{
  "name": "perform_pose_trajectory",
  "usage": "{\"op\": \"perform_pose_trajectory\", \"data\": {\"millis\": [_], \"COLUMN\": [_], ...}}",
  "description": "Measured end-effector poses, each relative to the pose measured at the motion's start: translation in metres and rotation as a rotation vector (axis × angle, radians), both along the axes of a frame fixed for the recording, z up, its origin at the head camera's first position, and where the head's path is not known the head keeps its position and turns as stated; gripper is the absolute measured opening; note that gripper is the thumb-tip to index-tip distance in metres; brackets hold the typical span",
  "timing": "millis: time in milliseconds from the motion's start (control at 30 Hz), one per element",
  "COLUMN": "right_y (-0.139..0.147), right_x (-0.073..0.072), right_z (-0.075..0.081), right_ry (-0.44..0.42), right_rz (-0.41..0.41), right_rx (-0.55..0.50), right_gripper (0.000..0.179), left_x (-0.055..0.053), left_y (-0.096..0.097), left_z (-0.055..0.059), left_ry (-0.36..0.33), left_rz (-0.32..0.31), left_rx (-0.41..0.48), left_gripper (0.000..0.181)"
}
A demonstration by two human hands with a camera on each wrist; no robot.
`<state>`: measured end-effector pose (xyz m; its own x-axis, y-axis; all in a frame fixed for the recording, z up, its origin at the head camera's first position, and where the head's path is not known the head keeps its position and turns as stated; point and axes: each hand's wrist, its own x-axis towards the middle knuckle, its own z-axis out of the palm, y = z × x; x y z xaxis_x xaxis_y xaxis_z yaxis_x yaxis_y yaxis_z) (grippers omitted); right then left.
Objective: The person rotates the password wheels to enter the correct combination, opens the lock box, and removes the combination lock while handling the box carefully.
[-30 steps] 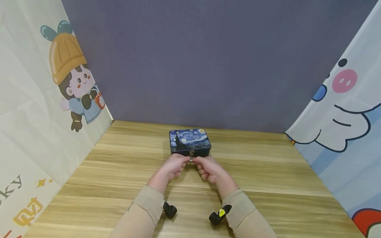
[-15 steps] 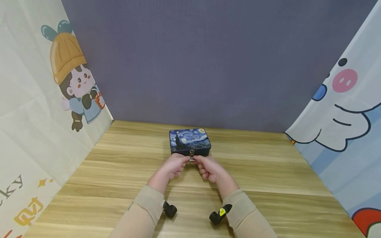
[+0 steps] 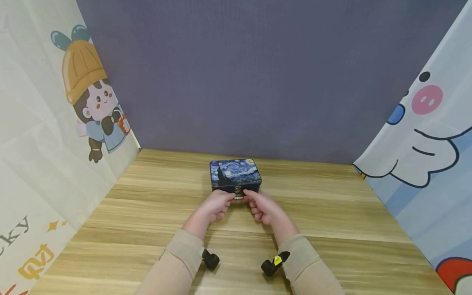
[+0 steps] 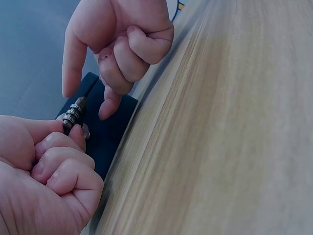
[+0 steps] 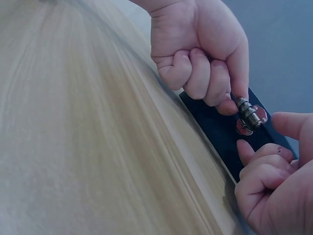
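Note:
A tin box point(image 3: 235, 173) with a swirling blue night-sky picture on its lid sits closed near the back of the table, its metal clasp point(image 3: 237, 189) facing me. At the clasp is a small combination padlock point(image 4: 73, 114) with numbered dials. My left hand point(image 3: 216, 204) pinches one end of this padlock between thumb and index finger, other fingers curled. Just off its other end is my right hand point(image 3: 262, 206), thumb and index finger spread apart with nothing between them. In the right wrist view, the dials stand out in front of the box's dark front point(image 5: 215, 120).
The box rests on a wood-grain table point(image 3: 313, 213). Behind it rises a grey-purple wall panel point(image 3: 236, 78). Cartoon-printed cloths hang along the left side point(image 3: 33, 123) and right side point(image 3: 442, 164). A small black camera is strapped at each wrist.
My right thumb and index finger have come off the padlock, and the right hand has shifted slightly right. The left hand keeps its pinch, and the box stays in place.

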<state>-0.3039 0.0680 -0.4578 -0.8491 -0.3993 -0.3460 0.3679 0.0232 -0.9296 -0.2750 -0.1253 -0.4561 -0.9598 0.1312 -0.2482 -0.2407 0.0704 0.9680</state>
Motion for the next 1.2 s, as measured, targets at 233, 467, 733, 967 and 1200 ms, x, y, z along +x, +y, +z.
{"op": "perform_pose_trajectory", "data": {"millis": [233, 467, 733, 967, 1200], "right_y": [0.002, 0.000, -0.005, -0.009, -0.011], "right_x": [0.001, 0.003, 0.005, 0.006, 0.007], "right_z": [0.005, 0.007, 0.002, 0.000, 0.000], "right_ry": [-0.001, 0.014, 0.027, 0.029, 0.028], "right_rz": [-0.026, -0.015, 0.029, 0.021, 0.026], "right_rx": [-0.006, 0.005, 0.035, 0.047, 0.038], "right_gripper": [0.043, 0.041, 0.040, 0.038, 0.032], "left_x": [0.001, 0.000, -0.003, -0.003, -0.004], "left_y": [0.001, 0.000, 0.000, 0.000, 0.000], "left_z": [0.001, 0.000, -0.002, -0.003, -0.004], "left_ry": [0.004, 0.006, 0.000, -0.004, 0.005], "left_rz": [0.000, -0.003, -0.002, 0.005, 0.011], "left_rx": [-0.003, -0.004, 0.006, 0.001, -0.004], "left_gripper": [0.031, 0.032, 0.032, 0.030, 0.029]}}
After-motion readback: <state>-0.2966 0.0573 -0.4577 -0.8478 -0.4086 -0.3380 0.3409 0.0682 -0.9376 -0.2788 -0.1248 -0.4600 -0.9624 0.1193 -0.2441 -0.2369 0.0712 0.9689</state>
